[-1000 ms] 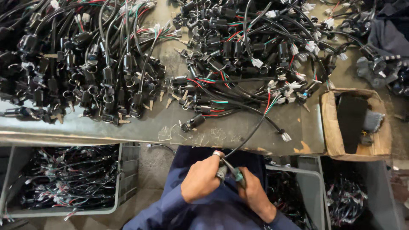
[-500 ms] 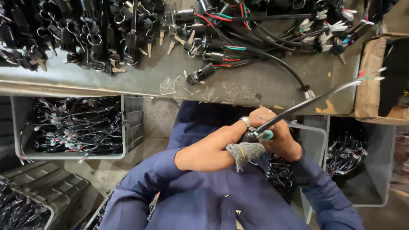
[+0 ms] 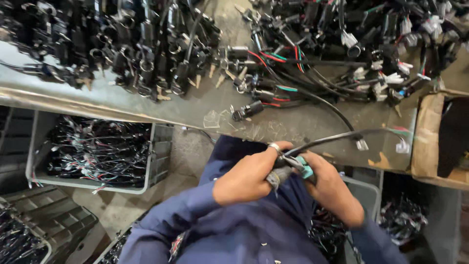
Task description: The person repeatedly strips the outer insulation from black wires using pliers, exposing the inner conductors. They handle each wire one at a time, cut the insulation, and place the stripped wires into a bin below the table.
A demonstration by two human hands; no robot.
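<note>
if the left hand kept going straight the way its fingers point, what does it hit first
Most likely the right hand: the left hand points across at it, both closed on the same black cable. Depth is hard to judge.

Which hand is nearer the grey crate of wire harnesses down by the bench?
Left. The left hand sits just to the right of the grey crate, across a strip of floor. The right hand lies farther right, beyond the left, holding the teal-handled tool.

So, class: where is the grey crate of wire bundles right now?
In the head view, the grey crate sits at lower left, beneath the metal table's edge, to the left of the left hand.
</note>
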